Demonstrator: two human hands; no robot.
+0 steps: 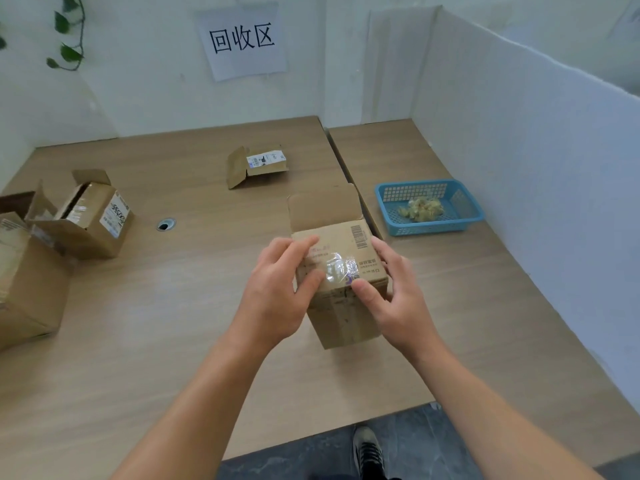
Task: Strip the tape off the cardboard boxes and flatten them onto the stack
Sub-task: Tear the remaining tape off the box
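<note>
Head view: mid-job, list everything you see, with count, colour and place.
Held box: one, brown, table centre, flap up.
Tape: one patch, clear, atop held box.
Open box: one, brown, left.
Big box: one, brown, left edge.
Flattened box: one, brown, far centre.
Basket: one, blue, right.
Scraps: one clump, yellowish, in basket.
Table: one, light wood.
Sign: one, white, back wall.
Plant: one, green, top left.
Shoe: one, dark, bottom.
Left hand, right hand: gripping held box.

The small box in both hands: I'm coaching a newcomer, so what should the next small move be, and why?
Probably lift an edge of the clear tape with the right thumb and start peeling. The tape is not yet off the top face of the small cardboard box. The left hand and right hand both grip it, and the thumb rests right beside the tape.
</note>
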